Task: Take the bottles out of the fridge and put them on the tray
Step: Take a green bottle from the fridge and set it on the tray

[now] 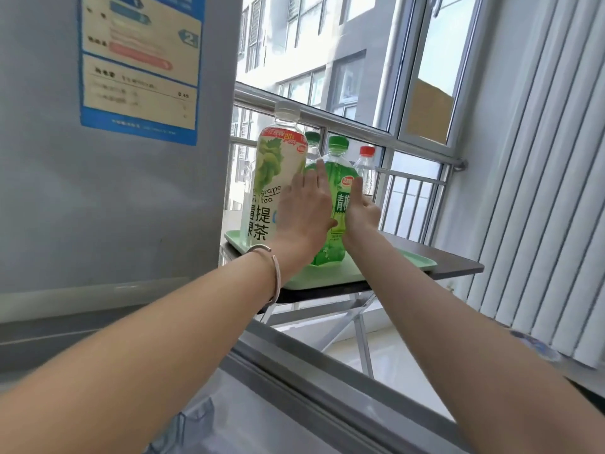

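From my head camera, both my arms reach out over the open fridge door's edge (327,365) toward the light green tray (327,275) on the dark folding table (458,267) by the window. My left hand (304,208), a silver bangle (273,273) on its wrist, lies flat with fingers straight and together against the left side of the green plum-drink bottle (337,178). My right hand (361,214) presses the bottle's right side, thumb up along the label, fingers wrapped behind. The bottle stands upright near the tray's front edge, held between my palms. Just left of it, touching my left hand, stands the tall green grape tea bottle (278,178) at the tray's left end. Behind are a clear green-capped bottle (312,144) and a clear red-capped bottle (366,168), toward the tray's far edge. The grey fridge side (98,191) with its energy label (140,63) fills the left.
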The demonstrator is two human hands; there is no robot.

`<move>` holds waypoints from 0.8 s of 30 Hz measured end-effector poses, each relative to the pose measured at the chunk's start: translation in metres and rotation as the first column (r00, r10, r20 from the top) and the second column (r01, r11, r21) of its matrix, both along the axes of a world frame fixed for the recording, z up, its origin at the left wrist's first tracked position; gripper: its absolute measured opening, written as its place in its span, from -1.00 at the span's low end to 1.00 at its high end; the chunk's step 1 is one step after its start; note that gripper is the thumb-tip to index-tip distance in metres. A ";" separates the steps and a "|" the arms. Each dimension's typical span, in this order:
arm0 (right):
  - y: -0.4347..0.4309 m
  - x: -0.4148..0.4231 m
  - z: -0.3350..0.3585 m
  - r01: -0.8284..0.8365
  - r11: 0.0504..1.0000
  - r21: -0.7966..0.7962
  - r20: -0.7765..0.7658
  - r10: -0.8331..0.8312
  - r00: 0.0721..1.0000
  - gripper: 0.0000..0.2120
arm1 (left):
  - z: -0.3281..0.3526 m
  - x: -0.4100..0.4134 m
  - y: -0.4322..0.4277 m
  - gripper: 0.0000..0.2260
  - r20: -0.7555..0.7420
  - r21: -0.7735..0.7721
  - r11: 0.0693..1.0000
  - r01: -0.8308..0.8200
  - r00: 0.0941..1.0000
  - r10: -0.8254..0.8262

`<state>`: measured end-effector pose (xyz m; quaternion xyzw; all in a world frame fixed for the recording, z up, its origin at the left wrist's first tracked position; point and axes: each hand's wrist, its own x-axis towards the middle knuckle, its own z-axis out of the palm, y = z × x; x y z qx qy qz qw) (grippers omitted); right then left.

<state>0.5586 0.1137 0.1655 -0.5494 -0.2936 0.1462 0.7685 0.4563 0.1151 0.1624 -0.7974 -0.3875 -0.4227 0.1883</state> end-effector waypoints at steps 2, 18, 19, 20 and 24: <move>0.005 0.000 -0.002 -0.019 1.000 0.004 0.003 0.019 1.000 -0.50 | -0.001 0.003 0.002 -0.10 -0.008 0.024 0.999 -0.028 1.000 0.028; -0.062 -0.089 -0.020 0.074 0.988 -0.133 0.485 0.000 0.875 -0.74 | -0.002 -0.099 -0.050 -0.71 -0.104 -0.017 0.996 0.087 0.991 -0.088; -0.071 -0.105 -0.024 0.062 0.989 -0.138 0.536 0.022 0.844 -0.76 | -0.005 -0.110 -0.056 -0.70 -0.124 -0.043 0.996 0.080 0.989 -0.085; -0.079 -0.121 -0.028 0.053 0.988 -0.144 0.581 0.042 0.813 -0.77 | -0.007 -0.122 -0.062 -0.70 -0.143 -0.070 0.995 0.074 0.986 -0.083; -0.103 -0.175 -0.048 -0.012 0.972 -0.234 0.685 0.174 0.707 -0.76 | -0.029 -0.169 -0.082 -0.65 -0.197 -0.140 0.990 0.030 0.979 -0.057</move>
